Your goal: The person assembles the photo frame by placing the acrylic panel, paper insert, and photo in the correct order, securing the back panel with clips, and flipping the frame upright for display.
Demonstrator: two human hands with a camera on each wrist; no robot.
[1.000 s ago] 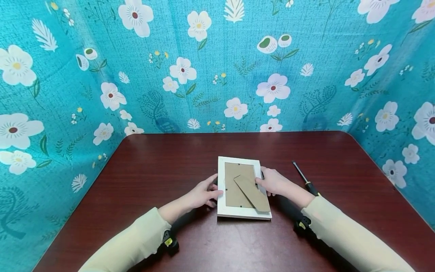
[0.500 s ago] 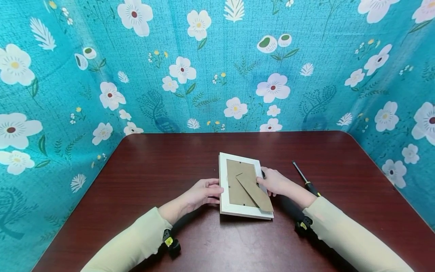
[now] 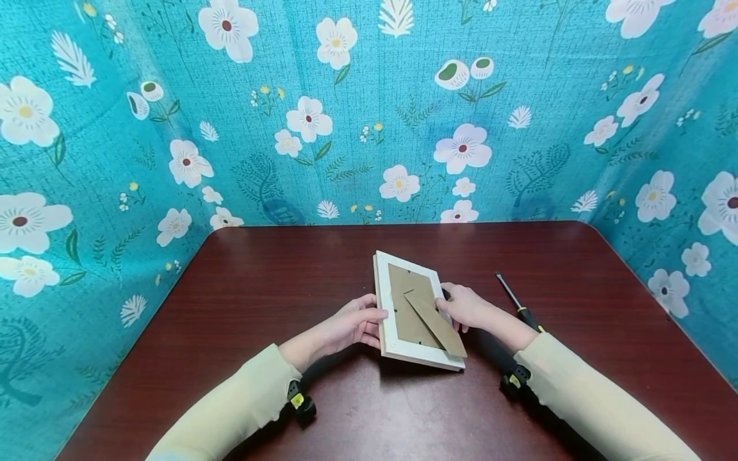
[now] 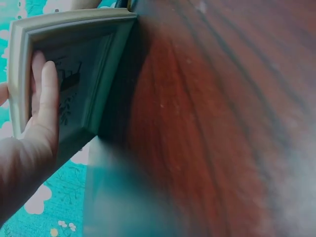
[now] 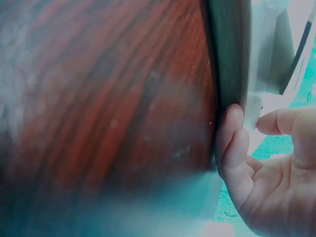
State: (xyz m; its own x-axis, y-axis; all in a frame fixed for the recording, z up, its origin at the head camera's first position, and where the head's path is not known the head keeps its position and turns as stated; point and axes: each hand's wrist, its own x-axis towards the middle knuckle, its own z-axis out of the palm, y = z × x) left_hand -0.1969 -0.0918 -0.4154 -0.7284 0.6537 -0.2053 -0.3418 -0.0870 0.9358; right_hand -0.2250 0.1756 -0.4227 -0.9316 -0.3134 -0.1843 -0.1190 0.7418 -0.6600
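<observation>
A white picture frame (image 3: 389, 330) is tilted, its left side raised off the table and its right side low. Its brown backing board (image 3: 403, 317) faces up, with a slanted easel stand (image 3: 441, 328) on it. My left hand (image 3: 354, 323) grips the left edge, thumb on the back and fingers underneath. In the left wrist view, the fingers of that left hand (image 4: 42, 108) lie against the frame's front (image 4: 94, 74), where a dark printed picture shows. My right hand (image 3: 464, 306) pinches the right edge between thumb and fingers, also seen in the right wrist view.
A screwdriver (image 3: 521, 310) with a black and yellow handle lies right of the frame, partly behind the right forearm. The dark red wooden table (image 3: 277, 269) reaches back to a blue flowered cloth (image 3: 357, 128). Each wrist wears a black camera.
The frame's left side has risen off the table, tipping it toward the right. My left hand has slid its fingers under the left edge and lifted. The right hand stays nearly in place.
</observation>
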